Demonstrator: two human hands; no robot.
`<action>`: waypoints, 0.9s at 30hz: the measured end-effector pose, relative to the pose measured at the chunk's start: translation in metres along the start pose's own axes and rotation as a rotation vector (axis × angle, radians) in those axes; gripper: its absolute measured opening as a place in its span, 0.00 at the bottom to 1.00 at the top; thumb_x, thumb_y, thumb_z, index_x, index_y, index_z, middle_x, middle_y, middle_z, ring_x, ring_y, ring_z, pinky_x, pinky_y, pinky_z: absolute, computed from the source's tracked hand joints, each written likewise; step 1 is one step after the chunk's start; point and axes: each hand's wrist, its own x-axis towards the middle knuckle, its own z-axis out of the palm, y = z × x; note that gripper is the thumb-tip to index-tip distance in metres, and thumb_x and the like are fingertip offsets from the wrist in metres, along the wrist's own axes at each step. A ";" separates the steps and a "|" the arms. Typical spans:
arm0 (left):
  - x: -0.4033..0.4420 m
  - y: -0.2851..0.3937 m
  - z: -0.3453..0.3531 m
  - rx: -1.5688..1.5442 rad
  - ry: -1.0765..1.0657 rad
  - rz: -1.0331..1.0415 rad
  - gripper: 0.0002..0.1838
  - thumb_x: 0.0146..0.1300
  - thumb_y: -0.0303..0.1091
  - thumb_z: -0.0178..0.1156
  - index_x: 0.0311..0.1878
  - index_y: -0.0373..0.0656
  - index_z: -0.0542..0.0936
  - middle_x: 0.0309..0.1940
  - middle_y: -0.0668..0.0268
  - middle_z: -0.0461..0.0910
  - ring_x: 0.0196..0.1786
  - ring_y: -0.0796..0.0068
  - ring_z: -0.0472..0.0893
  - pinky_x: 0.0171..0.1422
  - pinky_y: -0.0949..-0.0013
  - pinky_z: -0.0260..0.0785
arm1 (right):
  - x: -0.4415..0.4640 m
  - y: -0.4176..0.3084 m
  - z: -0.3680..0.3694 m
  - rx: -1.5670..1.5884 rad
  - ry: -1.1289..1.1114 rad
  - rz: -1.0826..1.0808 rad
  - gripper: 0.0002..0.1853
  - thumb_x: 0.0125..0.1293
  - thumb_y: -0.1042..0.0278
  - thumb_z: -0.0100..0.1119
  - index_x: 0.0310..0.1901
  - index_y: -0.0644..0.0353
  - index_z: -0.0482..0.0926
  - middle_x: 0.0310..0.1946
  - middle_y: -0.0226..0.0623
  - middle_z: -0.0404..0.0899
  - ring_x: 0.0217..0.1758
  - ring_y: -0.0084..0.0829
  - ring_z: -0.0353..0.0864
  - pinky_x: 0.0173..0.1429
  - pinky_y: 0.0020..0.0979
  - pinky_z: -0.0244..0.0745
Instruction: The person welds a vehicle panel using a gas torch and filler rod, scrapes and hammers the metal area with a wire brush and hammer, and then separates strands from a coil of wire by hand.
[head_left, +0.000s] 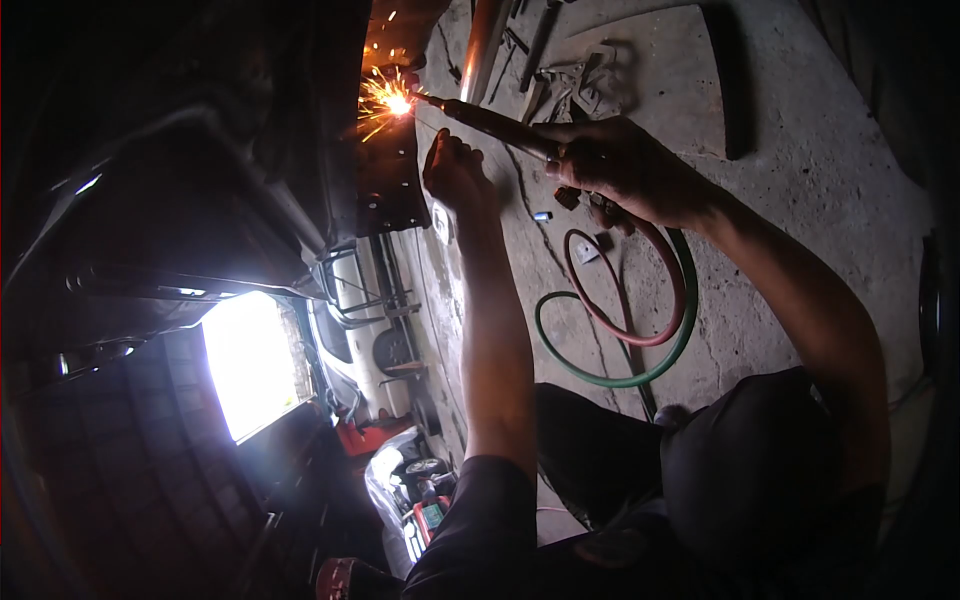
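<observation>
My right hand [625, 165] is wrapped round the handle of a gas welding torch [500, 128], whose tip points left at a dark metal panel [390, 195]. Bright orange sparks [398, 103] spray from a glowing spot where the tip meets the panel's edge. Just below the tip, my left hand [460, 170] is closed in a pinch on a thin welding rod [428, 124] that runs toward the glow. A red hose [680, 290] and a green hose [610, 383] loop down from the torch's valves over the floor.
Cracked concrete floor [780, 240] lies under my arms. A curved sheet-metal piece [680, 60] with scraps [575, 85] on it lies at the top, near a metal tube [482, 45]. A dark vehicle body [150, 200] fills the left. A small blue cylinder [542, 216] lies on the floor.
</observation>
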 end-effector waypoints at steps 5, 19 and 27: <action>0.006 0.001 -0.006 -0.014 -0.040 -0.033 0.06 0.70 0.29 0.59 0.38 0.38 0.82 0.22 0.72 0.73 0.22 0.82 0.68 0.27 0.73 0.63 | -0.003 -0.009 0.001 0.010 0.003 0.045 0.31 0.72 0.58 0.59 0.73 0.62 0.66 0.32 0.32 0.80 0.22 0.15 0.77 0.26 0.20 0.77; 0.009 -0.003 -0.012 0.037 -0.114 0.025 0.06 0.69 0.30 0.61 0.36 0.40 0.82 0.21 0.72 0.72 0.22 0.82 0.68 0.27 0.74 0.63 | -0.003 -0.006 0.002 0.049 0.005 0.022 0.32 0.72 0.58 0.61 0.72 0.64 0.66 0.32 0.31 0.80 0.22 0.16 0.78 0.27 0.20 0.78; 0.008 -0.002 -0.004 0.039 0.002 0.011 0.06 0.69 0.29 0.60 0.35 0.40 0.81 0.21 0.72 0.72 0.22 0.81 0.68 0.27 0.74 0.64 | -0.001 -0.004 0.000 0.040 -0.001 -0.002 0.33 0.71 0.57 0.61 0.72 0.66 0.66 0.33 0.31 0.80 0.22 0.16 0.78 0.26 0.20 0.78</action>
